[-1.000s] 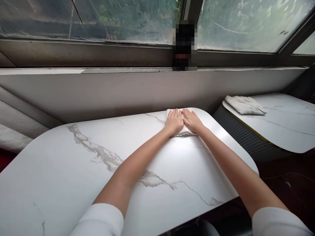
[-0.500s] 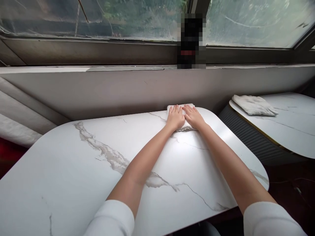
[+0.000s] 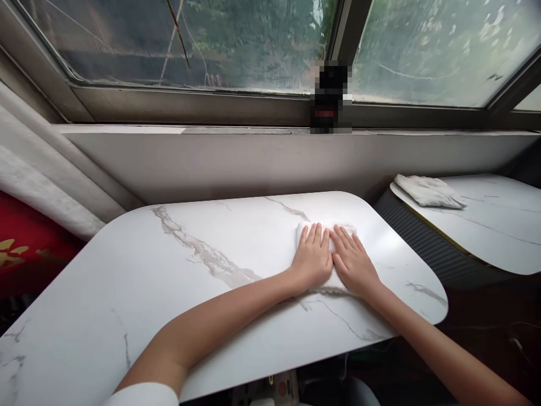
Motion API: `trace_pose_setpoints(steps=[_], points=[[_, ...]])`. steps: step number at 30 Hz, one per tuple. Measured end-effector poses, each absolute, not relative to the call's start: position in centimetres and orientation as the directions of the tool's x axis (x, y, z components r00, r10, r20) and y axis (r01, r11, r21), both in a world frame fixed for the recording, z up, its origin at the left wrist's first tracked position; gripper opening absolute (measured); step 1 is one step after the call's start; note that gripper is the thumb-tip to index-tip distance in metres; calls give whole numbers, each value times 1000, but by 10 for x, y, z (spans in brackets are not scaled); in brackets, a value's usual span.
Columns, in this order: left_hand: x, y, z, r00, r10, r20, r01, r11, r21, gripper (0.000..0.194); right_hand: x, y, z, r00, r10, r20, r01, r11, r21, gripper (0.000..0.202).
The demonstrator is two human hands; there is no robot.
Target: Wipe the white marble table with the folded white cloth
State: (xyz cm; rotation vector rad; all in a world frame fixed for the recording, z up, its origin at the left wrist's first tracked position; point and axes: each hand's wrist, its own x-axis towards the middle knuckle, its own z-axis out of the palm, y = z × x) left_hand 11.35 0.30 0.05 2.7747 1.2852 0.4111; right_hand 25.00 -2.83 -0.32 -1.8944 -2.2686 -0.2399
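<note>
A folded white cloth [image 3: 338, 280] lies flat on the white marble-patterned table [image 3: 220, 225], towards its right end. My left hand [image 3: 313, 259] rests palm down on the cloth's left part, fingers stretched forward. Beside it, my right hand [image 3: 354, 260] presses flat on the right part, with its fingers also extended. The two hands touch near the thumbs. Most of the cloth is hidden under them; its edges show in front, at the sides and behind.
A second white cloth [image 3: 429, 192] lies crumpled on another marble-patterned table [image 3: 507, 225] at the right. A low wall [image 3: 236, 163] and windows [image 3: 253, 45] run behind. Pale upholstery [image 3: 54, 175] and a red item [image 3: 34, 248] are at the left. A blurred-out dark object [image 3: 329, 98] stands on the sill.
Both hands and the cloth under them have come back from the table's far edge towards me. My left elbow is more bent, and the camera view has shifted slightly.
</note>
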Motion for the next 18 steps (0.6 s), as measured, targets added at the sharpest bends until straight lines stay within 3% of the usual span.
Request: trace_pose_setpoints(steps=[10, 14, 18], points=[[55, -99, 5, 699, 687, 200, 646, -726, 234, 54, 206, -132, -3, -345, 875, 340, 937, 341, 73, 70], [45, -98, 7, 686, 709, 162, 639, -695, 330, 53, 200, -127, -2, -361, 881, 306, 931, 358, 71, 67], [47, -64, 7, 569, 816, 106, 708, -551, 441, 52, 197, -92, 0, -368, 904, 216, 929, 369, 41, 56]])
